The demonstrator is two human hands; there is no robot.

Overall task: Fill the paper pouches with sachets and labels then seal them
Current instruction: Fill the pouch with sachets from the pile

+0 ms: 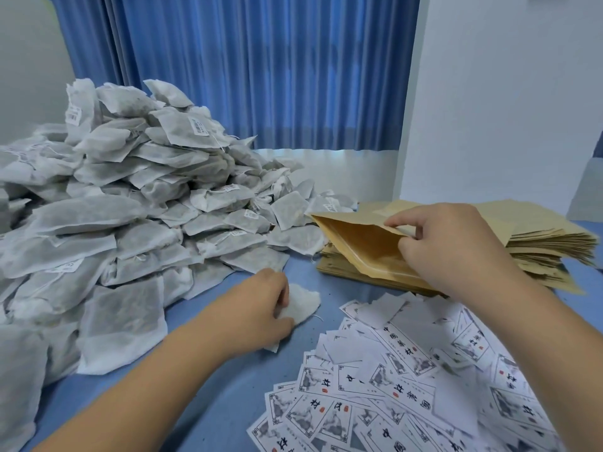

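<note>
The left hand (pixel 267 298), at the centre of the frame, grips one white sachet (pixel 301 306) with its fingers curled over it. The sachet sticks out to the right of the knuckles and is low over the blue table (pixel 228 402); whether it touches the table I cannot tell.

Up and to the right, the right hand (pixel 450 249) pinches the upper wall of a brown pouch (pixel 359 246) and lifts it, so the golden inside shows. The pouch lies on the stack (pixel 554 236), with its long axis running from upper left to lower right. Its mouth appears to gape toward the lower left, facing the sachet.

The left hand is the nearer one, so the likely move is a short carry up and right into the mouth. Bare table lies between the two.

The heap (pixel 130 207) crowds the left side, with its nearest bags just beside the pouch's far corner. The labels (pixel 408 386) fan out across the lower right, under the right forearm and close below the pouch.
</note>
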